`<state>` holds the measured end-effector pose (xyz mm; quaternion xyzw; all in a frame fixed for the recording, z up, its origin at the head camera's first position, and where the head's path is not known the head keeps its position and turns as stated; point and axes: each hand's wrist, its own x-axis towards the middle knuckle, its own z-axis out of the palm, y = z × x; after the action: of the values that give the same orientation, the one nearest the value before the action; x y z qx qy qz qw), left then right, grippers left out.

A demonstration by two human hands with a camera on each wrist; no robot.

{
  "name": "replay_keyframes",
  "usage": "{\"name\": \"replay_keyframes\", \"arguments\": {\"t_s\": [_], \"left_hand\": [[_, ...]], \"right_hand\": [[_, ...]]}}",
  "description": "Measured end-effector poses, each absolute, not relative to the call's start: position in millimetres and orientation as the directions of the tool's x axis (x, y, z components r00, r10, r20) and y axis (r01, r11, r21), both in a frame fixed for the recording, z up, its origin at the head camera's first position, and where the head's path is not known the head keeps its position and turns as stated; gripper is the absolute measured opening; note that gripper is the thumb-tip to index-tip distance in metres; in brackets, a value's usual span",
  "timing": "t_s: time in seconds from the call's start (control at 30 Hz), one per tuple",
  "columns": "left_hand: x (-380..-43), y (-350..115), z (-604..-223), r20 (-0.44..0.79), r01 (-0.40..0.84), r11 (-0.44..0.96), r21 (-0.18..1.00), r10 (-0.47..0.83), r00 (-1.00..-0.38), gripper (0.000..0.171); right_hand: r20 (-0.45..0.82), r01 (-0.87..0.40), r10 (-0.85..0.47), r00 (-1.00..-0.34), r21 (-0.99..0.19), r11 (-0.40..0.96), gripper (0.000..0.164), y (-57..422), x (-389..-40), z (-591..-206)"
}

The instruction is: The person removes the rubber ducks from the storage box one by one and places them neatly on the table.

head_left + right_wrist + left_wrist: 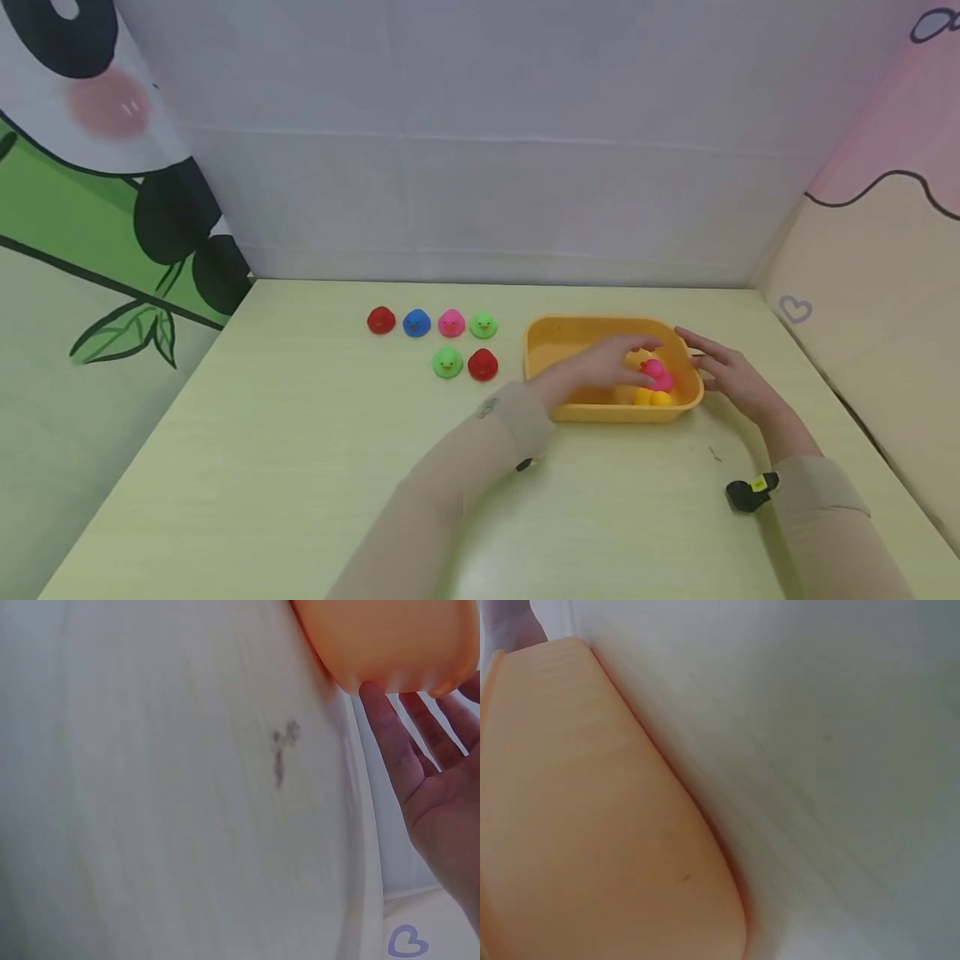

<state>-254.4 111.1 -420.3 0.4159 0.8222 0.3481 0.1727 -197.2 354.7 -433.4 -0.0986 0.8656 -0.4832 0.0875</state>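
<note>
My left hand (609, 364) reaches over the near side of a yellow plastic tray (570, 412), its fingers and thumb apart beside a pink rubber duck (657, 377) inside. Yellow ducks (652, 398) lie by the pink one at the tray's right end. Outside that end, my right hand (731, 379) has its fingers spread against the wall. The right wrist view shows the fingertips (375, 697) right at the tray's end (397, 652), which looks orange there. Only the tray's side (607, 802) and part of the other hand (514, 630) appear in the left wrist view.
Left of the tray, a back row holds red (381, 320), blue (417, 322), pink (452, 322) and green (483, 325) ducks. In front of them sit a green duck (447, 362) and a red one (483, 364). Fabric walls (480, 200) enclose the pale table (300, 467).
</note>
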Motion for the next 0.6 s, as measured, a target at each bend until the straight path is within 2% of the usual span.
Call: {"name": "replay_keyframes", "arguments": {"t_s": [0.27, 0.6], "left_hand": [[-254, 120, -421, -0.035, 0.569, 0.421, 0.706, 0.824, -0.566, 0.062], [-254, 131, -424, -0.033, 0.651, 0.417, 0.635, 0.856, -0.516, 0.054]], "right_hand": [[-0.045, -0.104, -0.27, -0.962, -0.852, 0.512, 0.05, 356, -197, -433], [-0.053, -0.08, -0.251, -0.967, -0.868, 0.491, 0.048, 356, -197, -433]]}}
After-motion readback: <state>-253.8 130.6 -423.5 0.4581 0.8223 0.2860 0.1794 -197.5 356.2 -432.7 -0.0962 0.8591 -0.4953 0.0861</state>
